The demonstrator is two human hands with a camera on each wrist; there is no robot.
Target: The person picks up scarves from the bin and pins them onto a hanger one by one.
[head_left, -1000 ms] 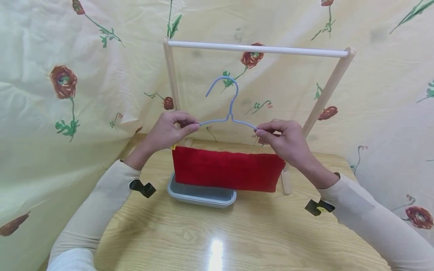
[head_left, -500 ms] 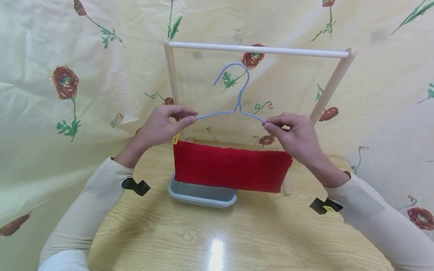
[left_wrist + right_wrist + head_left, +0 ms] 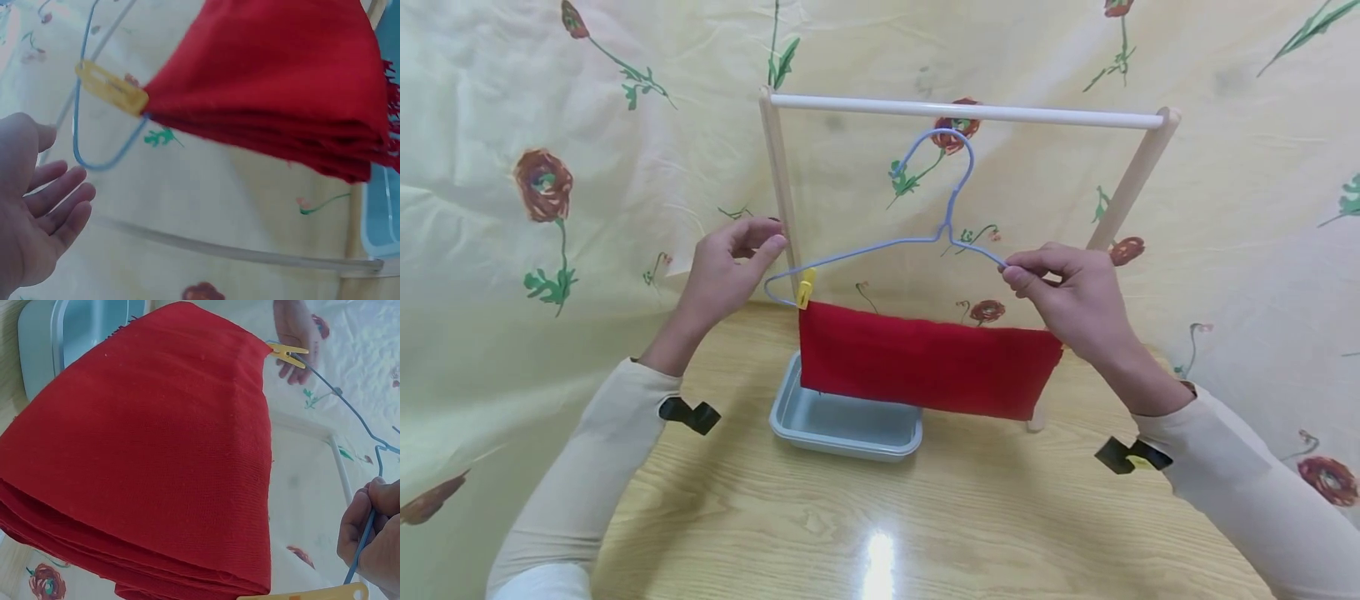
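Note:
My right hand [image 3: 1067,292] pinches the right shoulder of a blue wire clothes hanger [image 3: 887,243], held up in front of a drying rack. A folded red cloth [image 3: 925,362] hangs along the hanger's lower bar. One yellow clothespin [image 3: 806,288] clips the cloth's left corner; another yellow clothespin [image 3: 312,594] shows at the other end in the right wrist view. My left hand [image 3: 730,258] is off the hanger, just left of its left end, with relaxed fingers and nothing in them. The hanger's hook stands upright, overlapping the backdrop below the rack's bar in the head view.
A wooden rack with a white top bar [image 3: 970,110] stands behind the hanger. On the wooden table [image 3: 805,525], a grey-blue plastic tray [image 3: 850,450] sits below the cloth. A flowered curtain [image 3: 647,167] surrounds the table at the back and sides.
My left hand has let go of the hanger's left shoulder and moved left. My right hand has carried the hanger and cloth up and to the right, the hook rising nearer the bar.

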